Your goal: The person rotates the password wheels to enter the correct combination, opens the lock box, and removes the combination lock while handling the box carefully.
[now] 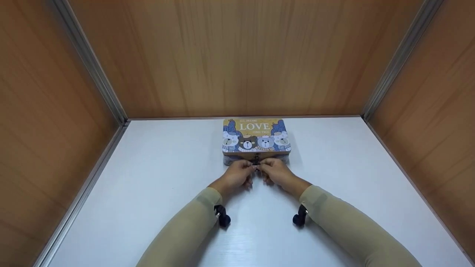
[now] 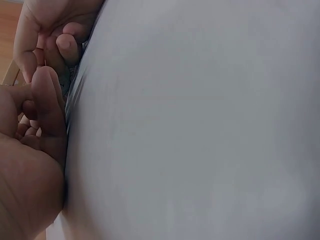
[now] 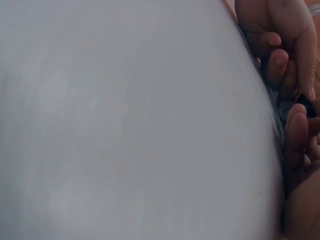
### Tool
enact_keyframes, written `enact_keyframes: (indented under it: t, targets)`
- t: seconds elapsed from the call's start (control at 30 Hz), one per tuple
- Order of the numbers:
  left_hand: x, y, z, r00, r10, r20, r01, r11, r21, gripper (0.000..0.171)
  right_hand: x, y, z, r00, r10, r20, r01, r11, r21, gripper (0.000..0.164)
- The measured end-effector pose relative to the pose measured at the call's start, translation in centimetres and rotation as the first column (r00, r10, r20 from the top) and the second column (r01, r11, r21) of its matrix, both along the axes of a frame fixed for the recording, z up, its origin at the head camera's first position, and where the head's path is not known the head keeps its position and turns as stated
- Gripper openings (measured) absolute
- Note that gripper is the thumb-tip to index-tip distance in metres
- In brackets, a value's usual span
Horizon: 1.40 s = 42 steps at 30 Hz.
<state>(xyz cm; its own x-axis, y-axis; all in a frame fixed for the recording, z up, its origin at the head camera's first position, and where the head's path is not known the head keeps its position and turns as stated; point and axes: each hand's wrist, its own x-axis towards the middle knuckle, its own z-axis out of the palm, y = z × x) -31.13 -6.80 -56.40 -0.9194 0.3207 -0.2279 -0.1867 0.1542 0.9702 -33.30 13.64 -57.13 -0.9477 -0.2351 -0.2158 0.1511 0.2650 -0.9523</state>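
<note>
A tin box (image 1: 256, 142) with a yellow lid, the word LOVE and several cartoon bears lies closed near the back wall. At the middle of its front is a dark metal clasp (image 1: 256, 158). Just below, a small dark lock (image 3: 306, 106) sits between the fingertips, mostly hidden by them. My left hand (image 1: 238, 172) pinches it from the left with thumb and forefinger. From the right, my right hand (image 1: 276, 171) pinches it the same way, the two hands' fingertips nearly meeting. In both wrist views the remaining fingers are loosely curled close to the white tabletop.
The white table (image 1: 170, 155) is enclosed by a wooden back wall (image 1: 241, 59) and wooden side walls with metal corner strips. A dark wrist camera (image 1: 222, 217) hangs under the left sleeve, another wrist camera (image 1: 300, 217) under the right.
</note>
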Motion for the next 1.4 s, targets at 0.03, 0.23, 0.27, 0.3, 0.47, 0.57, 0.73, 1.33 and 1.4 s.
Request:
enact_keyframes:
  t: [0.03,0.23,0.27,0.3,0.47,0.57,0.73,1.33,1.4]
  targets:
    - [0.01,0.0,0.04,1.0,-0.003,-0.001,0.003,1.0,-0.001,0.024,0.02,0.0,0.03,1.0,0.005,-0.002,-0.005,1.0,0.0,0.016]
    - [0.0,0.01,0.1,1.0,0.0,0.014,0.0,1.0,-0.001,0.024,0.24,-0.01,0.2,1.0,0.007,0.01,-0.006,0.999,-0.04,0.024]
    - [0.01,0.01,0.08,1.0,0.002,0.015,-0.002,1.0,-0.001,0.024,0.27,-0.02,0.23,1.0,0.002,0.018,-0.001,0.999,-0.052,0.026]
    - [0.02,0.01,0.07,1.0,0.003,0.012,-0.003,1.0,-0.002,0.024,0.3,-0.02,0.26,1.0,0.0,0.024,0.002,0.998,-0.064,0.027]
    - [0.12,0.02,0.01,1.0,0.005,-0.009,-0.005,1.0,-0.005,0.026,0.37,-0.01,0.33,0.999,-0.014,0.049,0.019,0.994,-0.105,0.025]
    - [0.14,0.03,-0.01,1.0,0.008,-0.013,-0.008,1.0,-0.004,0.026,0.31,0.01,0.26,0.999,-0.017,0.049,0.022,0.994,-0.106,0.019]
    - [-0.05,0.05,-0.21,1.0,0.012,-0.008,-0.012,1.0,-0.005,0.023,0.17,0.01,0.01,1.0,-0.011,0.021,0.012,0.997,-0.073,0.011]
    - [0.1,0.12,-0.02,1.0,0.026,0.005,-0.026,1.0,0.003,0.024,0.2,0.24,0.24,0.998,-0.027,0.051,0.033,0.991,-0.127,0.023]
    - [0.09,0.15,-0.07,0.999,0.03,0.011,-0.03,0.999,0.017,0.022,0.24,0.27,0.3,0.998,-0.029,0.056,0.036,0.991,-0.126,0.022]
